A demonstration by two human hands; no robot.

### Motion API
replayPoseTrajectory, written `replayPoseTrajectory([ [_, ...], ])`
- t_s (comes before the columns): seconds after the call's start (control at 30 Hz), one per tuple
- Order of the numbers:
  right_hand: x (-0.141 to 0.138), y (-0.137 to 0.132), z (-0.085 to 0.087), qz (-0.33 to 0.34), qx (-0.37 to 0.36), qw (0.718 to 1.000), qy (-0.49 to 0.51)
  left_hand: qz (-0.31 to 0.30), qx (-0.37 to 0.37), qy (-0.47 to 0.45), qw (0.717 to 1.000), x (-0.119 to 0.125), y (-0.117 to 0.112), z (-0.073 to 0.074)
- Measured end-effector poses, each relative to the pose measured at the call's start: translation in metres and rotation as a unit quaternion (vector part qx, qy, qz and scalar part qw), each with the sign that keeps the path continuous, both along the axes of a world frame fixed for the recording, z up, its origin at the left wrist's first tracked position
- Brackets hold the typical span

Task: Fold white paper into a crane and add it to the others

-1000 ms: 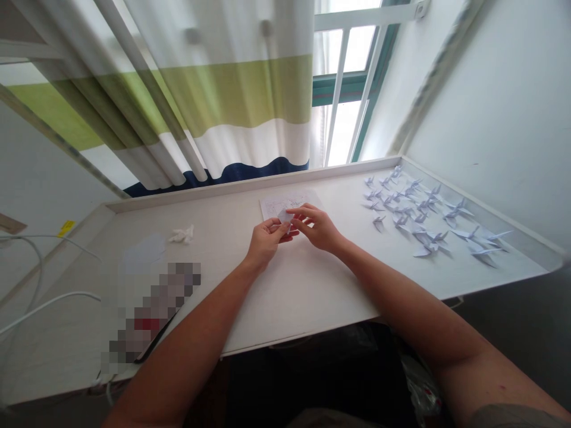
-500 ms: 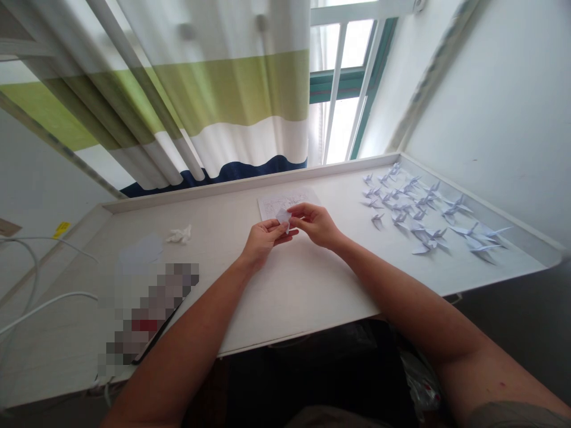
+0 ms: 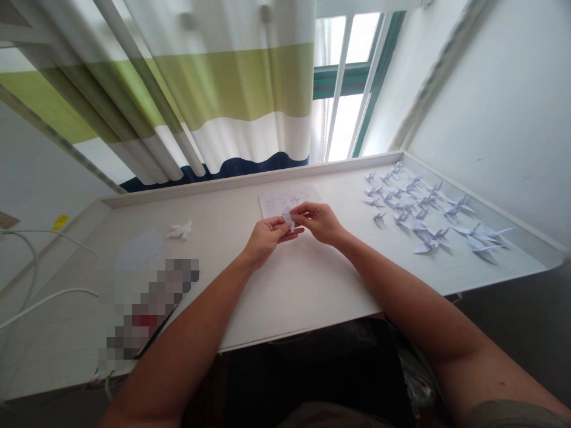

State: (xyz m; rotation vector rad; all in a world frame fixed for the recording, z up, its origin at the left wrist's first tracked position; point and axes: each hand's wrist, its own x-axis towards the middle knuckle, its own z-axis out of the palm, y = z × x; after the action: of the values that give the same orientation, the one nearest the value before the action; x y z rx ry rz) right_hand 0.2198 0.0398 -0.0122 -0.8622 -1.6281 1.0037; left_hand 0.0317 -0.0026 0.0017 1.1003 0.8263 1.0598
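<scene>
A small folded piece of white paper (image 3: 289, 220) is held up between my two hands over the middle of the desk. My left hand (image 3: 266, 236) pinches its lower left side, thumb on top and fingers underneath. At its upper right, my right hand (image 3: 319, 221) grips the edge between thumb and fingertips. Behind the hands a sheet of paper with writing (image 3: 272, 202) lies flat, partly covered by them. Many folded paper cranes (image 3: 404, 205) stand in a loose group on the right side of the desk.
A crumpled white tissue (image 3: 179, 230) and pale paper sheets (image 3: 141, 246) lie at the left. Closer to me is a pixelated dark-edged object (image 3: 156, 309). White cables (image 3: 53, 294) cross the left end. A raised rim (image 3: 214, 189) borders the white desk (image 3: 285, 297) below the curtain.
The folded paper has changed shape in my hands; its raised upper corner now looks lower and flatter. Both hands keep their hold. The camera view has shifted slightly.
</scene>
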Motion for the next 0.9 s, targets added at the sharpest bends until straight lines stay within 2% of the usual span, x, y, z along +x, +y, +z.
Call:
replayPoseTrajectory([
  [0.17, -0.004, -0.003, 0.002, -0.014, -0.043, 0.999, 0.005, 0.006, 0.013, 0.025, 1.000, 0.002, -0.001, -0.001],
  [0.37, -0.007, -0.005, 0.005, -0.020, -0.060, 0.998, 0.010, 0.014, 0.011, 0.033, 0.999, 0.004, -0.003, 0.000],
  [0.7, -0.011, -0.005, 0.003, -0.035, -0.043, 0.994, 0.089, 0.015, -0.009, 0.033, 0.999, 0.005, -0.002, 0.000],
  [0.9, -0.008, -0.007, 0.006, -0.026, -0.046, 0.995, 0.088, 0.011, 0.003, 0.034, 0.999, 0.005, -0.003, 0.001],
])
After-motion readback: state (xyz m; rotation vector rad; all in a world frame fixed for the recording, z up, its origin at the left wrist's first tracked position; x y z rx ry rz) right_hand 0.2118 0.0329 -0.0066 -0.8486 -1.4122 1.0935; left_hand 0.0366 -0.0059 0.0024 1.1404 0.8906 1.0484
